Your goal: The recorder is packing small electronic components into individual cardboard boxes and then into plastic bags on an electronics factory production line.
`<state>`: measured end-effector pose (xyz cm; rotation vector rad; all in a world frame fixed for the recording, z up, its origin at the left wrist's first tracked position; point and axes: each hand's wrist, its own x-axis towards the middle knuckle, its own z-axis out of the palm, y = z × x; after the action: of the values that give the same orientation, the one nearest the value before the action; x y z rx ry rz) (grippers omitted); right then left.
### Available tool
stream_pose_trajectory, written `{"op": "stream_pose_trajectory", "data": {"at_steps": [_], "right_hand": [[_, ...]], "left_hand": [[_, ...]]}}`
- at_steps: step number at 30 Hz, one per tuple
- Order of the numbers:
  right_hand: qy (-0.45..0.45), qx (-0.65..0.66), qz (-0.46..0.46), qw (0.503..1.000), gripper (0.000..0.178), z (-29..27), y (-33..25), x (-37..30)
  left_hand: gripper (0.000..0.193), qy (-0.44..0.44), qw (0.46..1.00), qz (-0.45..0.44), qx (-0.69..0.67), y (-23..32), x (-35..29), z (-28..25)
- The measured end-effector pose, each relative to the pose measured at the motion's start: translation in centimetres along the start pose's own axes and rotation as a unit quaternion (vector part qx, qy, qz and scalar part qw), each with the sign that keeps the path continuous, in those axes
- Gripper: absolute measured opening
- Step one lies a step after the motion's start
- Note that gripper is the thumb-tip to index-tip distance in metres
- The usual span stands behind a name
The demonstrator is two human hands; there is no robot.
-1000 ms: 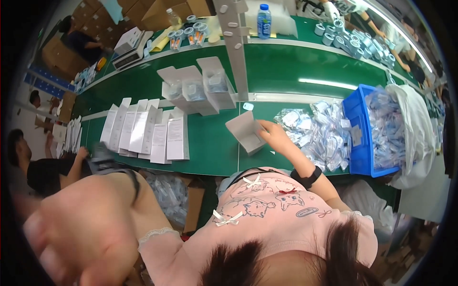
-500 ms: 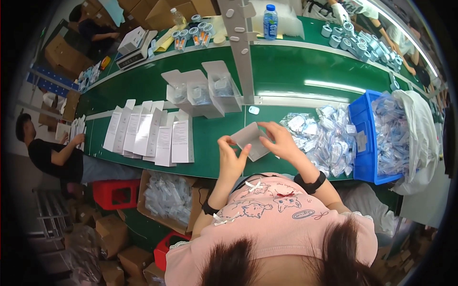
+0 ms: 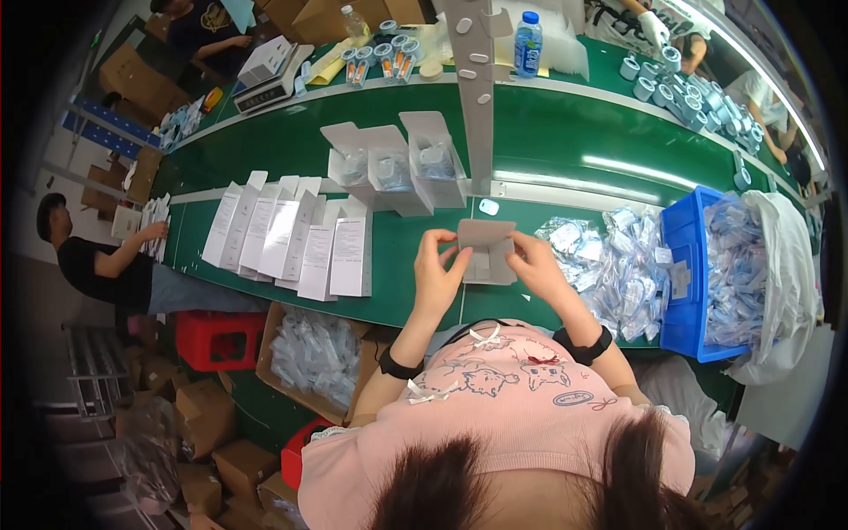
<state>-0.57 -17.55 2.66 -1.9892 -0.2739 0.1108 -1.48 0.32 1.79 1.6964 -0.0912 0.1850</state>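
Note:
A small white carton (image 3: 484, 237) is held up between my hands above the green bench, its flaps raised and its inside facing me. My left hand (image 3: 437, 272) grips its left side with thumb and fingers, and my right hand (image 3: 537, 267) pinches the right side. Just beyond stand three open white boxes (image 3: 408, 196) with clear-bagged parts showing inside. To the left, several flattened white cartons (image 3: 281, 237) lie overlapping in a row. On the right is a heap of clear-bagged white and blue parts (image 3: 609, 274).
A blue bin (image 3: 685, 283) full of bagged parts stands at the right, draped with a white sack (image 3: 777, 256). A metal post (image 3: 475, 106) rises behind the work area. An open brown box (image 3: 314, 358) and red crate (image 3: 216, 343) sit below left. Other people work around.
The carton has turned more upright and square to me, and its inside now shows. My hands have shifted along its sides. The whole view has moved slightly.

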Motion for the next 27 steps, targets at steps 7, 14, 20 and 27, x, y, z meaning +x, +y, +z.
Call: {"op": "stream_pose_trajectory", "data": {"at_steps": [7,14,20,27], "right_hand": [[0.064,0.006,0.009,0.998,0.033,0.7,1.0,1.4],[0.037,0.090,0.030,0.995,0.031,2.1,2.3,2.1],[0.005,0.166,0.032,0.986,0.029,1.7,3.2,2.0],[-0.007,0.132,0.061,0.989,0.028,0.9,2.8,1.7]], "left_hand": [[0.015,-0.006,1.000,0.009,0.016,-1.5,2.4,0.0],[0.013,-0.008,0.997,-0.037,-0.062,-2.9,2.5,-2.1],[0.018,-0.056,0.989,-0.069,-0.122,-3.2,2.8,-3.1],[0.033,0.070,0.902,0.246,0.346,0.9,10.1,-9.0]]}}
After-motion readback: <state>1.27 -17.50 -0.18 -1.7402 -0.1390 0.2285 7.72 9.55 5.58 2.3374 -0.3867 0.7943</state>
